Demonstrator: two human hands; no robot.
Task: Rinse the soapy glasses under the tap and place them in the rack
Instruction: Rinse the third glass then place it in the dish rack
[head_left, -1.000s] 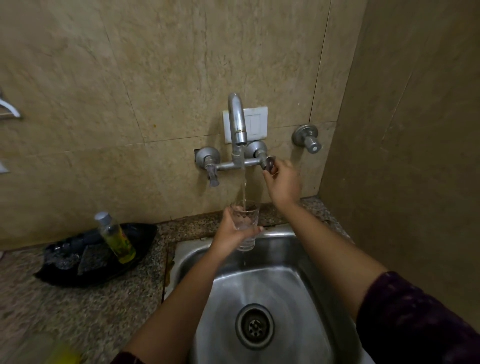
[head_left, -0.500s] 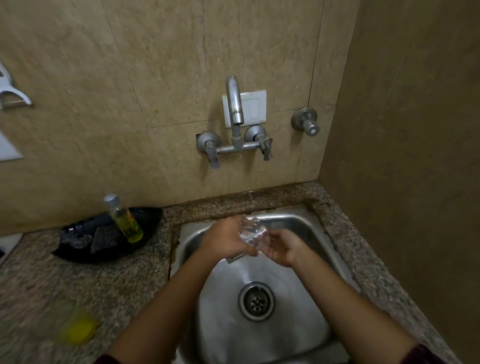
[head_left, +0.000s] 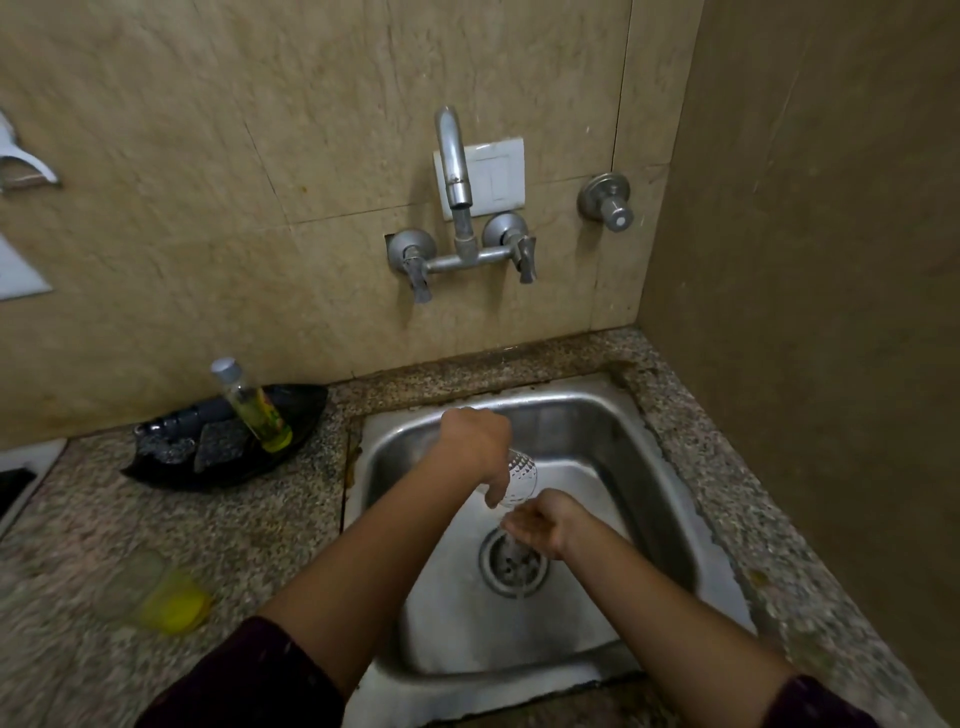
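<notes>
The left hand (head_left: 475, 441) grips a patterned glass (head_left: 521, 474) tipped mouth-down over the sink (head_left: 623, 441). The right hand (head_left: 540, 519) lies loosely cupped beneath, holding nothing. The label on the yellow bottle (head_left: 257, 413) is too blurred to read.

Over the steel sink (head_left: 649, 467), the left hand (head_left: 475, 441) grips a clear patterned glass (head_left: 519, 475), tipped downward; the right hand (head_left: 543, 522) lies loosely cupped just beneath it, above the drain (head_left: 514, 566); the tap (head_left: 457, 171) juts from the wall behind; a yellow-filled bottle (head_left: 254, 408) leans in a black tray (head_left: 171, 467) on the speckled surface (head_left: 234, 519).
</notes>
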